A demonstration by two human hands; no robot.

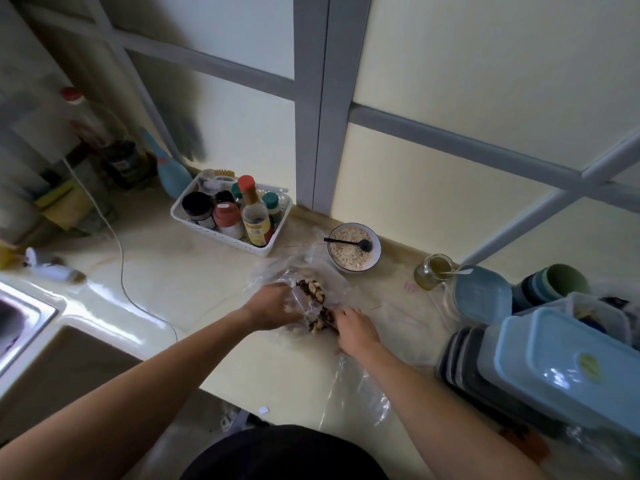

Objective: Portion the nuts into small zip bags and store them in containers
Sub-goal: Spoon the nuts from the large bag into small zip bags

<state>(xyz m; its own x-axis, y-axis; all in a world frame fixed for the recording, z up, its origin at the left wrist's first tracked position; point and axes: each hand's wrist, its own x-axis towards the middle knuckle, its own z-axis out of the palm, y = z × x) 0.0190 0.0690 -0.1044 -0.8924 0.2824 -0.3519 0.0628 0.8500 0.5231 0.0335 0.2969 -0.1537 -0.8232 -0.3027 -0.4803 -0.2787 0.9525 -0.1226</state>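
Note:
A clear plastic bag (304,271) of mixed nuts (313,289) lies on the pale counter (207,278) in the middle of the view. My left hand (273,308) grips the bag's left side, fingers curled into the plastic. Just to its right, my right hand (355,329) holds the bag's near end where more nuts (322,322) show through; its fingertips are hidden. Another clear bag (356,389) lies flat under my right forearm. Stacked blue and grey containers with lids (554,368) stand at the right.
A white basket (194,220) of bottles stands behind the bag. A bowl of oats (353,249) with a black spoon, a glass jar (433,271) and a blue lid (481,296) sit to the right. A sink (20,320) is at left, with a white cable (121,258) across the counter.

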